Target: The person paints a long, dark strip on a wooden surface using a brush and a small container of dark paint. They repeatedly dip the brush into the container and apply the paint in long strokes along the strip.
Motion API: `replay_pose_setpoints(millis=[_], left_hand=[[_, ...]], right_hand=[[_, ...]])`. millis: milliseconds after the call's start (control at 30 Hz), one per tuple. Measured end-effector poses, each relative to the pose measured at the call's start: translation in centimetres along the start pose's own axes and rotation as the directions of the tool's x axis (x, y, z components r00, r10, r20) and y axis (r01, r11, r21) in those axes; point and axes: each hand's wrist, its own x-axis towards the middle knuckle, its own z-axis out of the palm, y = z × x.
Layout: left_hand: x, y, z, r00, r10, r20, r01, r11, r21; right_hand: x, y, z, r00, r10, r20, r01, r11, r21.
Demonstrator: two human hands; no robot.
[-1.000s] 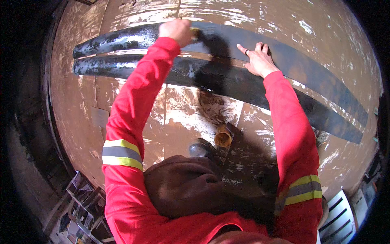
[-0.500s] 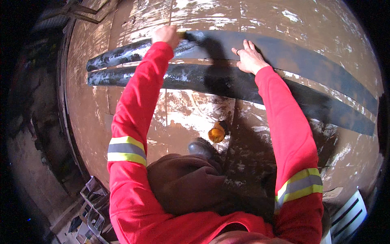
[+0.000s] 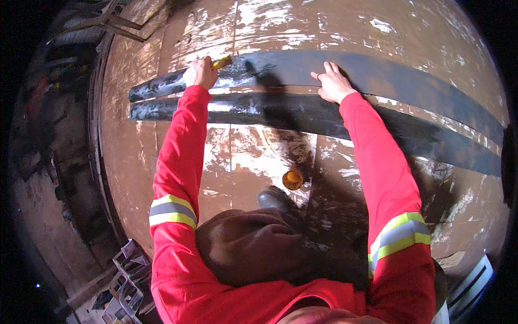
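Two long dark strips lie side by side across the brown boards. My left hand [image 3: 199, 73] is closed round a small yellow brush-like applicator [image 3: 222, 62], held at the far strip [image 3: 302, 66]. Its exact kind is too small to tell. Left of and around this hand the far strip shines as if wet; toward the right it looks dull grey. My right hand [image 3: 334, 83] is open, with fingers spread on the dull part of that strip. The near strip [image 3: 253, 107] is black and glossy on its left part. A small round pot [image 3: 292, 180] with amber contents stands nearer to me.
The brown board surface [image 3: 253, 162] bears white smears and seams. My dark boot [image 3: 273, 198] is beside the pot. A wooden frame [image 3: 116, 24] stands at the far left, a broken white plastic chair [image 3: 129, 281] at the lower left, and a white slatted piece [image 3: 472, 283] at the lower right.
My left hand has moved left along the far strip with the yellow applicator. My right hand stays on the strip. The view has shifted slightly.
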Motion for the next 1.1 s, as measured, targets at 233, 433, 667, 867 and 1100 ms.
replay_pose_setpoints(millis=[233,433,667,867,1100], left_hand=[[-6.7,-1.8,-5.1,0.995,0.062,0.077,-0.002,0.793,-0.609],[-12.3,-0.5,-8.7,0.972,0.222,-0.073,-0.21,0.691,-0.691],[-14.0,4.1,-13.1,0.91,0.392,-0.132,-0.401,0.755,-0.519],[-14.1,5.5,-13.3,0.878,0.444,-0.181,-0.468,0.713,-0.523],[-14.4,5.9,-13.3,0.856,0.485,-0.179,-0.501,0.694,-0.517]], right_hand=[[-2.4,0.4,-1.1,0.967,-0.098,-0.234,0.149,0.965,0.215],[-11.6,-1.9,-1.2,0.81,-0.105,-0.578,0.374,0.851,0.37],[-9.4,-5.9,-6.8,0.85,-0.072,-0.521,0.448,0.618,0.646],[-9.1,-7.2,-7.3,0.921,0.035,-0.388,0.335,0.437,0.835],[-8.6,-8.1,-6.5,0.919,0.047,-0.391,0.331,0.444,0.833]])
